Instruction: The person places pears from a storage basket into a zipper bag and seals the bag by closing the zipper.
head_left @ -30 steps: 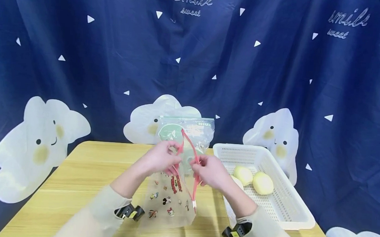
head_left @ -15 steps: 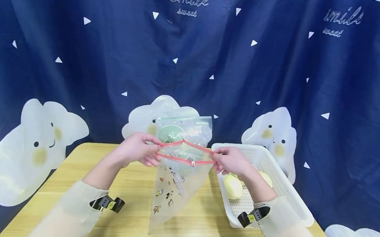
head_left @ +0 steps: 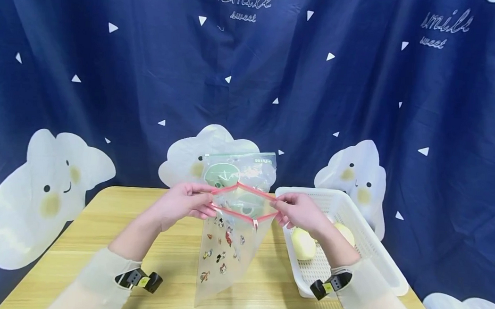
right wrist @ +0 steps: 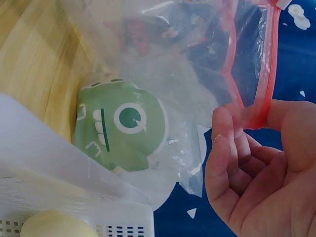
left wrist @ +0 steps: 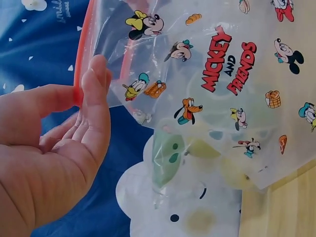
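Observation:
A clear zip bag [head_left: 224, 262] with cartoon prints and a red zip edge hangs upright over the table. My left hand [head_left: 186, 202] pinches the left end of its mouth between thumb and fingers. At the right end, my right hand [head_left: 299, 210] pinches the red edge in the same manner. The mouth gapes between them in a diamond shape. Lettering and cartoon figures on the zip bag [left wrist: 227, 74] face the left wrist view. Behind it stands a second zip bag [right wrist: 123, 126] with a green one-eyed monster print; the held bag partly covers it in the head view.
On the right of the wooden table [head_left: 164, 263] stands a white perforated plastic basket [head_left: 377, 261]. Pale yellow round fruits [head_left: 303, 244] lie inside, partly behind my right forearm. A dark blue curtain [head_left: 252, 79] with cloud prints hangs behind the table.
Both hands have moved apart, pulling the bag's red-edged mouth from a narrow upright gap to a wide one. Over the last half second the hands have come slightly closer together.

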Motion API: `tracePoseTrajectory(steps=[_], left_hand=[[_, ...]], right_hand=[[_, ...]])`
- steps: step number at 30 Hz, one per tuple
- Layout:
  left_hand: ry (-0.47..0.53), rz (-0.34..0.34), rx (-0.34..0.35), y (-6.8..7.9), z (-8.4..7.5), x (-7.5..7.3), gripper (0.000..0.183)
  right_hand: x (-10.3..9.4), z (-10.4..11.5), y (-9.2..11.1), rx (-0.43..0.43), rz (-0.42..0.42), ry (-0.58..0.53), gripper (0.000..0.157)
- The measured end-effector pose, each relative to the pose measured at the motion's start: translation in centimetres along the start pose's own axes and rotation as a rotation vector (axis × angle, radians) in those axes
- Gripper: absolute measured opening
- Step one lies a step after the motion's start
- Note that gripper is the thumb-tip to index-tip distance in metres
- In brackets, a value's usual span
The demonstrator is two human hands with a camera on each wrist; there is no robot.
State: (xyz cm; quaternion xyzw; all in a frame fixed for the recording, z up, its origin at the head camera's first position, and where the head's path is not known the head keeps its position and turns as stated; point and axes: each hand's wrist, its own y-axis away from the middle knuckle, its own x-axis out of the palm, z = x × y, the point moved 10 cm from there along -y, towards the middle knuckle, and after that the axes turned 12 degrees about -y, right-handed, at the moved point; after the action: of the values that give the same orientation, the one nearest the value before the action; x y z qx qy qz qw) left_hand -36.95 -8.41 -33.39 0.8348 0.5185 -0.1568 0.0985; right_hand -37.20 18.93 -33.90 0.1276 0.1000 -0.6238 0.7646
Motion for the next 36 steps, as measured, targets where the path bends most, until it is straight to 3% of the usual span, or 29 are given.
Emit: tracePoseTrajectory(steps=[7,13,22,36], left_hand=[[0.001,-0.032,0.011,0.6,0.3,0.1,0.042],[0.007,-0.039,0.022,1.0,0.3,-0.1,0.042],[0.008,-0.063,0.01,1.5,0.5,-0.7,0.04],[0.029,-0.047,0.007,1.7,0.9,-0.5,0.04]], right_hand=[[-0.5,0.2,0.2,-0.023,-0.001,0.026,0.036],[-3.2,0.6,0.1,-0.067,-0.07,0.05,0.04],[-6.9,-0.1,-0.1,-0.127,-0.118,0.214,0.048],[-12.1,-6.2,-1.4,0.059,-0.137,0.611,0.061]])
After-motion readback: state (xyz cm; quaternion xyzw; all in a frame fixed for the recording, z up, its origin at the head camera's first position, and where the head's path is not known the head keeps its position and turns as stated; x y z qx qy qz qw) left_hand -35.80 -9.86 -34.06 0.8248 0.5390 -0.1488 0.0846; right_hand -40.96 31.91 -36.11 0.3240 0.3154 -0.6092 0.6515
